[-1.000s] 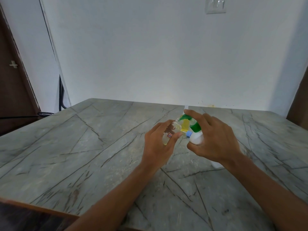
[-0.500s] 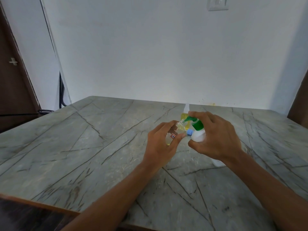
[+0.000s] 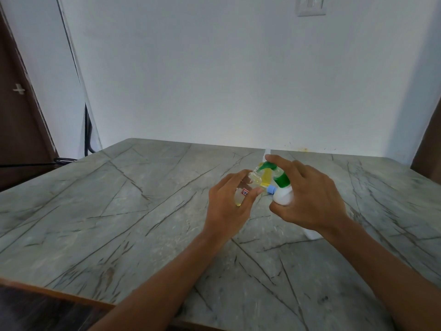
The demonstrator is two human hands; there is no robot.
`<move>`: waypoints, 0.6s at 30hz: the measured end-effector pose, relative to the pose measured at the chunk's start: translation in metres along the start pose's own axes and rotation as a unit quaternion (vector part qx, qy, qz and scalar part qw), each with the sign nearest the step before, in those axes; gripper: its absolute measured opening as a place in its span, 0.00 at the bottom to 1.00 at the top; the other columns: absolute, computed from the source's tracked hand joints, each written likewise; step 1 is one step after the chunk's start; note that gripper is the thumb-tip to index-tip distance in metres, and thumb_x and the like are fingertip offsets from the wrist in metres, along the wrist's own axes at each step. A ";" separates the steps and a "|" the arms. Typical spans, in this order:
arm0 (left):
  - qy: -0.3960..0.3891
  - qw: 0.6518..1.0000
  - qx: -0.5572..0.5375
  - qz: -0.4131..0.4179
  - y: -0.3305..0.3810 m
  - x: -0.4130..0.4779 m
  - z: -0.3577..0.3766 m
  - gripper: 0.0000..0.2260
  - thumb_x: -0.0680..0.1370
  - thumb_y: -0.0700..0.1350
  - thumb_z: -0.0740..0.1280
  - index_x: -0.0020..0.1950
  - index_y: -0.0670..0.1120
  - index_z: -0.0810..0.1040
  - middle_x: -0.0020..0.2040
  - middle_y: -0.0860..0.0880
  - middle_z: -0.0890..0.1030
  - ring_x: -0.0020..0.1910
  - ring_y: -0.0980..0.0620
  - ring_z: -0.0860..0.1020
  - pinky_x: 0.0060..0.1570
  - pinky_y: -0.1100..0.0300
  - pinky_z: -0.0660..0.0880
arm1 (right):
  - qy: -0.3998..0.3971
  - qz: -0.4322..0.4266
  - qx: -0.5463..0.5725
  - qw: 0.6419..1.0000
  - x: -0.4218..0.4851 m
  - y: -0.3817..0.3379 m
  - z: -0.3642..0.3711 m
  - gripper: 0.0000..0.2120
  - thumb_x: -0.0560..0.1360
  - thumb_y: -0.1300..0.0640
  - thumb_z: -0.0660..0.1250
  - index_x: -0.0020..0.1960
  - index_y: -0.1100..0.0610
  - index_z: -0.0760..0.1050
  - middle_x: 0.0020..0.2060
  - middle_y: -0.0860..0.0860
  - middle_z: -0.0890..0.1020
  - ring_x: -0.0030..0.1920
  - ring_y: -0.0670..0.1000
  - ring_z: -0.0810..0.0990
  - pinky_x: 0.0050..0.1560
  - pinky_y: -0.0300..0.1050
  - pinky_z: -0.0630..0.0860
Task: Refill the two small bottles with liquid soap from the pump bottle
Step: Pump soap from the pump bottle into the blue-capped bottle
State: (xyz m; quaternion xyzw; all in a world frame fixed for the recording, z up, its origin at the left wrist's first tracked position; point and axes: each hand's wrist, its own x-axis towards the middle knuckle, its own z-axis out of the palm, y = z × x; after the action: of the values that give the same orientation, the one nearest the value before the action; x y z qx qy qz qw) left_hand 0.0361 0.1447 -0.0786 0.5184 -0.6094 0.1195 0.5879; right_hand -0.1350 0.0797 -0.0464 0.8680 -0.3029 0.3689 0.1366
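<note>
My left hand (image 3: 228,206) grips a small clear bottle (image 3: 240,195) with a red-and-white label and a little yellowish liquid. It is tilted, with its mouth up at the green nozzle. My right hand (image 3: 310,199) is wrapped round the white pump bottle (image 3: 282,197); its forefinger lies on top of the green pump head (image 3: 280,177). Behind the nozzle stands a second small bottle (image 3: 266,177) holding yellow liquid, its white tip showing above my finger. A small blue cap (image 3: 270,189) sits between my hands.
Everything is over a grey veined stone table (image 3: 119,211) whose wooden front edge runs along the lower left. A white wall stands behind, a dark door (image 3: 19,115) and black cables at the far left, and a wall switch (image 3: 310,5) up top.
Both hands keep the same hold. The pump bottle and small bottle have drifted slightly right and away, and the view has shifted a little.
</note>
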 end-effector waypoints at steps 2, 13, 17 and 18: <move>-0.002 1.000 0.005 -0.003 0.000 0.000 0.000 0.19 0.73 0.55 0.69 0.60 0.47 0.77 0.48 0.55 0.81 0.44 0.61 0.78 0.43 0.71 0.75 | 0.002 0.001 0.001 1.000 0.000 0.000 0.000 0.43 0.59 0.39 0.70 0.72 0.45 0.61 0.43 0.49 0.78 0.36 0.48 0.72 0.36 0.39 0.68; -0.027 0.999 0.013 0.020 0.002 -0.003 0.002 0.19 0.73 0.53 0.71 0.60 0.45 0.78 0.48 0.52 0.82 0.44 0.60 0.77 0.43 0.73 0.74 | 0.034 -0.009 0.023 0.999 0.000 0.003 0.001 0.37 0.58 0.41 0.71 0.64 0.47 0.66 0.45 0.51 0.81 0.38 0.52 0.78 0.37 0.41 0.73; -0.026 1.000 0.003 0.016 0.002 -0.003 0.002 0.19 0.73 0.53 0.70 0.60 0.45 0.77 0.48 0.53 0.82 0.45 0.60 0.77 0.43 0.74 0.74 | 0.032 -0.003 0.016 0.999 -0.001 0.002 0.001 0.38 0.58 0.41 0.71 0.66 0.46 0.64 0.46 0.50 0.81 0.38 0.51 0.77 0.36 0.42 0.73; -0.022 1.000 -0.001 0.011 0.002 -0.003 0.001 0.19 0.73 0.54 0.69 0.60 0.45 0.77 0.48 0.53 0.82 0.44 0.60 0.78 0.43 0.72 0.75 | 0.028 -0.002 0.008 1.000 -0.002 0.001 0.000 0.40 0.59 0.40 0.70 0.68 0.45 0.63 0.45 0.49 0.80 0.38 0.50 0.76 0.36 0.41 0.73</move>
State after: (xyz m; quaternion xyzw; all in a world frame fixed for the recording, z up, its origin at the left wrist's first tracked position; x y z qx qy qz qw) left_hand 0.0329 0.1461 -0.0805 0.5131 -0.6280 0.1141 0.5739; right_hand -0.1367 0.0793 -0.0478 0.8590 -0.2946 0.3952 0.1383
